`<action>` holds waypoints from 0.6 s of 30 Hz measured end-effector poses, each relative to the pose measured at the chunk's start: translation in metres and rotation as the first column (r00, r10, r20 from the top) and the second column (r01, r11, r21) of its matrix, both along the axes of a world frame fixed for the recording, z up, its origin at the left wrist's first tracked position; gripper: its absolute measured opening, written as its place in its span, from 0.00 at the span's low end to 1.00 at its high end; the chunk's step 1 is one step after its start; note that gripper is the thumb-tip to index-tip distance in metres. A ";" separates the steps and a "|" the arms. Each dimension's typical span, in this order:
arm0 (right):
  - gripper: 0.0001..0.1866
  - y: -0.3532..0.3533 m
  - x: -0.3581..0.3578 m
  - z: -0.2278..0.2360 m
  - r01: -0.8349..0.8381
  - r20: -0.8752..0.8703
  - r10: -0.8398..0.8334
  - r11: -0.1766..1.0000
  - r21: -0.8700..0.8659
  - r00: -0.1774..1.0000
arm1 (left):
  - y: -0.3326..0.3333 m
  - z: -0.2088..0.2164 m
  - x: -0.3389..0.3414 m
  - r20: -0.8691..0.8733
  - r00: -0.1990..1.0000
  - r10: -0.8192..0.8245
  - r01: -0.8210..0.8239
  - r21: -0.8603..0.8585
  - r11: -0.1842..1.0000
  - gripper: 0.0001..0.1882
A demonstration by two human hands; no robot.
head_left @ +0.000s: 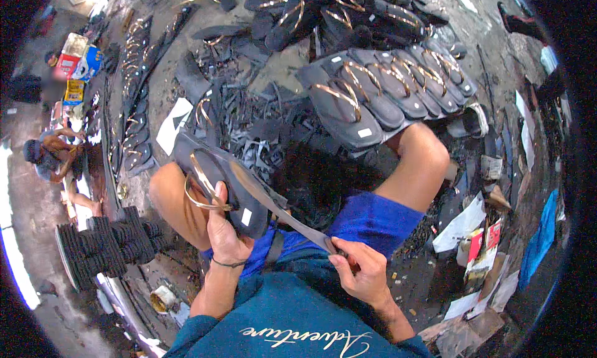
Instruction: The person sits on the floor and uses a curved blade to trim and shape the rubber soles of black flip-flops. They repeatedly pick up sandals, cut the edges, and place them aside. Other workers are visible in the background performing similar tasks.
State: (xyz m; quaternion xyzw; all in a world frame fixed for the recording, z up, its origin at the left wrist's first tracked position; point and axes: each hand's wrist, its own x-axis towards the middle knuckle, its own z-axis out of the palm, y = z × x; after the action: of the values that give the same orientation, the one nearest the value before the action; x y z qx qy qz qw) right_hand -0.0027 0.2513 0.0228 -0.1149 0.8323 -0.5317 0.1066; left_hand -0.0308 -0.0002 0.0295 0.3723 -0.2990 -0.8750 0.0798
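My left hand (227, 235) grips a black flip-flop (233, 178) with gold straps and a small white label. Its thumb is up by the straps, and the flip-flop rests over my bent left knee. My right hand (362, 270) pinches the near end of a long, narrow dark strip (289, 218). The strip runs taut from the flip-flop's right edge down to my fingers. Whether it is still joined to the sole I cannot tell.
Several gold-strapped flip-flops (385, 87) stand in a row by my right knee. More flip-flops (339, 13) are heaped at the far side. Black scraps (249, 125) cover the floor ahead. A ribbed black roll (109, 243) lies left; another person (53, 153) sits beyond.
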 end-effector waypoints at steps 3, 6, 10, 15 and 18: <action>0.15 -0.020 -0.007 0.006 0.003 0.063 -0.001 1.000 -0.020 0.998 | -0.005 -0.007 0.022 0.020 0.999 -0.033 0.033 0.003 0.999 0.16; 0.14 -0.044 -0.021 0.007 -0.051 0.156 0.061 0.996 -0.070 0.986 | -0.008 -0.023 0.050 0.039 0.999 -0.021 0.022 -0.017 1.000 0.18; 0.14 -0.076 -0.033 0.000 -0.074 0.148 0.095 0.988 -0.137 0.984 | -0.010 -0.022 0.057 0.017 0.996 -0.085 0.086 -0.100 0.991 0.20; 0.13 -0.103 -0.057 0.010 -0.132 0.129 0.154 0.977 -0.167 0.980 | -0.015 -0.027 0.066 0.049 0.997 -0.060 0.063 -0.047 0.997 0.22; 0.14 -0.083 -0.046 0.015 -0.190 0.228 0.210 0.976 -0.105 0.951 | -0.026 -0.025 0.072 -0.005 0.999 -0.039 0.039 0.029 0.999 0.21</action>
State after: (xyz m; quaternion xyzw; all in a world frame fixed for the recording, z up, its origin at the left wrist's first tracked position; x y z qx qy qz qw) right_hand -0.0489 0.1687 0.0373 -0.1386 0.7750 -0.5618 0.2541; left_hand 0.0416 -0.0259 0.0049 0.3655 -0.2932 -0.8815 0.0581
